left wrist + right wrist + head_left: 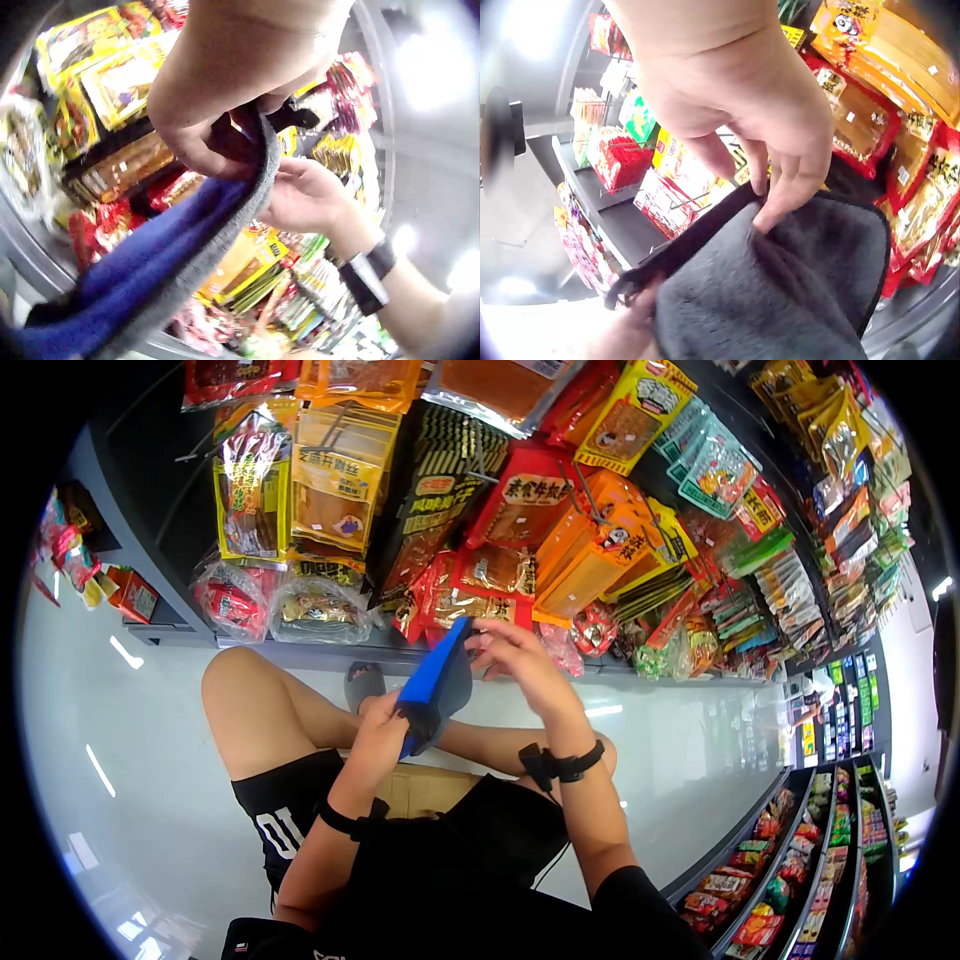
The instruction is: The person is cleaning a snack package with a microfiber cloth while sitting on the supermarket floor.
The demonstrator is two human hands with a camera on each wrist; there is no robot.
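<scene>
Two hands (378, 728) (520, 660) pinch a blue-grey cloth (440, 682), seemingly folded.

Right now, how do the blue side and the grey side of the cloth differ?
The blue side is vivid; the grey side is muted. In the head view, the blue side faces the person's left, the grey side their right. Both belong to one cloth, held by the left hand and right hand.
</scene>
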